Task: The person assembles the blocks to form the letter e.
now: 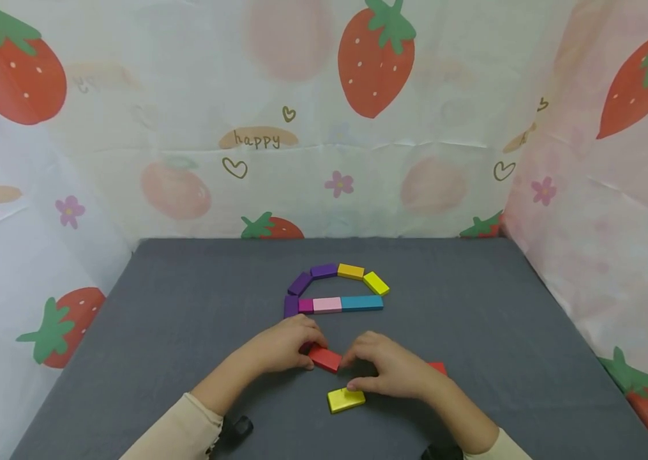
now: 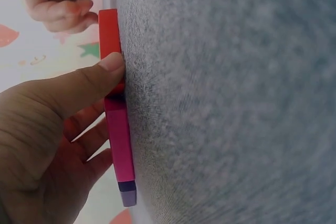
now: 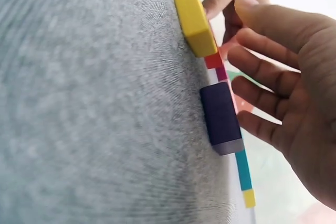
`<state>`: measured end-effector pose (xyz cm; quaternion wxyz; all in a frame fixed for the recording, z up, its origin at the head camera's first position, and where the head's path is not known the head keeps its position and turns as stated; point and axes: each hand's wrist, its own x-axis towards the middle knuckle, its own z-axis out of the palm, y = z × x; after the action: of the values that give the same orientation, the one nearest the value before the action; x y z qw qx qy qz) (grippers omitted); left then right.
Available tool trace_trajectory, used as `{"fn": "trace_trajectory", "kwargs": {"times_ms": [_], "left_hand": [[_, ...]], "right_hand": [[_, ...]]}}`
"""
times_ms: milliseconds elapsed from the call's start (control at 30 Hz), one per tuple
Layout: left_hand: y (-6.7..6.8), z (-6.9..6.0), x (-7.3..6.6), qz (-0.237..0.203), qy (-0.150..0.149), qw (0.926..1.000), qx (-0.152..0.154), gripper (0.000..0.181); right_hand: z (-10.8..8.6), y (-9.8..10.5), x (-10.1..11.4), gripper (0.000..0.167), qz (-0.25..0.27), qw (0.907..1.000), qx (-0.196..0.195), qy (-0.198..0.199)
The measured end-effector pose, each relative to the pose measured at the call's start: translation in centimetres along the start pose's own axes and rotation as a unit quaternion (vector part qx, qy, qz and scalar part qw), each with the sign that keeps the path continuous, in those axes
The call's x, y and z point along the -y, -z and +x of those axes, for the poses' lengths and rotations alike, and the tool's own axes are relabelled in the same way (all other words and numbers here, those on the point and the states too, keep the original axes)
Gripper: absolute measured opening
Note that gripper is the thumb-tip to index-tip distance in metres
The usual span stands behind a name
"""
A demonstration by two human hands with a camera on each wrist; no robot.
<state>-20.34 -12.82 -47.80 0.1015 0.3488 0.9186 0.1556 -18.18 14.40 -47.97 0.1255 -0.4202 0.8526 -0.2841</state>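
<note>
My left hand [image 1: 285,345] pinches a red block [image 1: 325,359] on the table, thumb [image 2: 112,62] on its near side. A magenta block [image 2: 120,140] adjoins it in the left wrist view; the hand mostly hides it from the head view. My right hand [image 1: 395,367] is just right of the red block, fingers loosely spread and gripping nothing. Its thumb is over or beside a yellow block [image 1: 346,400]; contact is unclear. Near those fingers in the right wrist view lies a dark purple block [image 3: 221,118]. Part of another red piece [image 1: 437,367] shows behind the right hand.
Farther back, purple blocks [image 1: 324,271], an orange-yellow block [image 1: 351,271] and a yellow block [image 1: 376,283] form an arch. Below it runs a row with a pink block [image 1: 327,305] and a blue block [image 1: 361,303]. Printed cloth [image 1: 312,191] surrounds the grey table [image 1: 203,281].
</note>
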Motion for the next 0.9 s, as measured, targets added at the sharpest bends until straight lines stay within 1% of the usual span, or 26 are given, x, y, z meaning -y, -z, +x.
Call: {"fn": "trace_trajectory", "kwargs": {"times_ms": [267, 433, 667, 767, 900], "left_hand": [[0.1, 0.0, 0.2, -0.022, -0.004, 0.9997, 0.002, 0.032], [0.1, 0.2, 0.6, -0.033, -0.006, 0.9994, 0.007, 0.032], [0.1, 0.4, 0.7, -0.036, -0.004, 0.9992, 0.016, 0.032], [0.2, 0.4, 0.8, -0.038, -0.007, 0.9991, 0.018, 0.032], [0.3, 0.4, 1.0, -0.029, -0.016, 0.9993, 0.016, 0.032]], "right_hand": [[-0.4, -0.6, -0.6, 0.037, 0.031, 0.9984, 0.023, 0.041], [-0.5, -0.6, -0.6, 0.041, 0.038, 0.9974, 0.039, 0.047], [-0.8, -0.8, -0.8, 0.040, 0.025, 0.9970, 0.051, 0.053], [-0.7, -1.0, -0.8, 0.040, 0.016, 0.9969, 0.051, 0.058], [-0.7, -1.2, -0.9, 0.039, 0.003, 0.9967, 0.047, 0.065]]}}
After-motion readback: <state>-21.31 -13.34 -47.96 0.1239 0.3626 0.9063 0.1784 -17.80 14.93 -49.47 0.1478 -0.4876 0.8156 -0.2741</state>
